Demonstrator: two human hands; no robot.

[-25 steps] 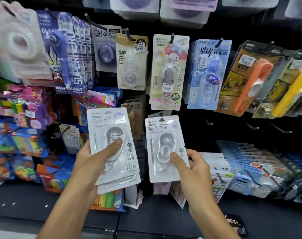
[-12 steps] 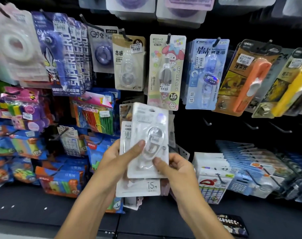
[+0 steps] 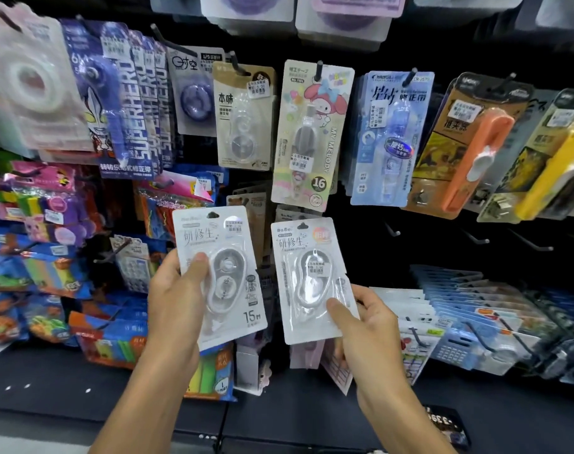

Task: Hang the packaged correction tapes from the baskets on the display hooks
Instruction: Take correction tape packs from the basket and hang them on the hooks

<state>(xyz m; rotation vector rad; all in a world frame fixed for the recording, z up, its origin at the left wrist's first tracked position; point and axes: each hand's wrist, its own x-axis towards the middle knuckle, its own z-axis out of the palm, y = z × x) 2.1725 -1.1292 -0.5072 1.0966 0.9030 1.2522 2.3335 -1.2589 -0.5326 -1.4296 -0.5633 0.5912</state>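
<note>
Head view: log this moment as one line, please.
left hand: holds white correction tape pack | right hand: holds second white pack | both unhung | empty hooks to the right

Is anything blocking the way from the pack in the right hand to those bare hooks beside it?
Nothing visible does. The right hand holds its white pack, and the bare hooks stick out from the dark panel to its right.

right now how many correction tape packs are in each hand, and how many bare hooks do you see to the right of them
Left hand: 1 white 15m correction tape pack that shows; any behind it would be hidden
Right hand: 1 white correction tape pack
Bare hooks: 3 clear, a fourth dim at the right edge
Total: 2 packs in hand, 3 sure hooks
</note>
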